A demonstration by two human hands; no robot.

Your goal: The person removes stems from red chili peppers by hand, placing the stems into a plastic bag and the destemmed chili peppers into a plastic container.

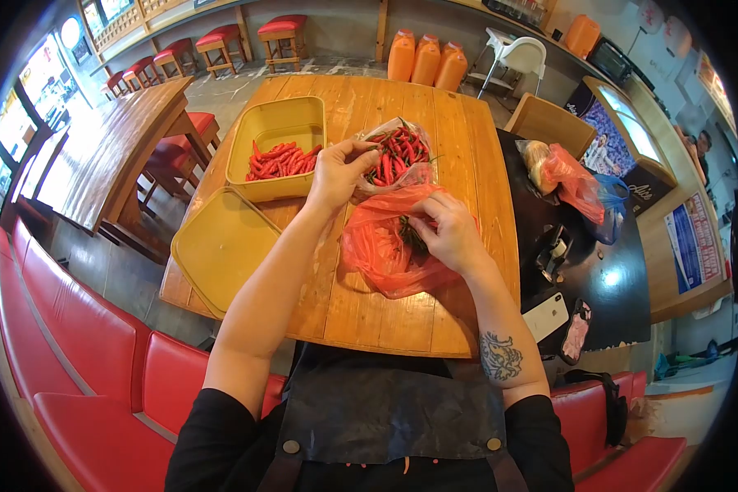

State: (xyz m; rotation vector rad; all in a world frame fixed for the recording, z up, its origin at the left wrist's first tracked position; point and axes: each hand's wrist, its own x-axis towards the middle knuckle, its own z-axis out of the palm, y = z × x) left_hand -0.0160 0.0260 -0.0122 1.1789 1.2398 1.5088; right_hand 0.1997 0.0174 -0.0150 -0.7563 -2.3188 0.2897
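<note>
My left hand (pixel 339 176) is closed in a pinch at the left edge of a clear plastic bag (pixel 421 175) full of red chillies (pixel 403 154) with green stems. What its fingers hold, if anything, is hidden. My right hand (pixel 451 235) is closed, fingertips together, over the mouth of a red plastic bag (pixel 369 246). Dark green stems (pixel 407 235) show inside that bag, under the fingertips; I cannot make out what they pinch. To the left, a yellow plastic box (pixel 272 192) holds loose red chillies (pixel 280 161) without visible stems.
A yellow lid (pixel 225 250) lies on the wooden table (pixel 336 316), left of my forearm. On the black table (pixel 615 287) at right are filled plastic bags (pixel 578 182), a tape dispenser (pixel 554 251) and two phones. Orange jugs (pixel 426 59) stand beyond the far edge.
</note>
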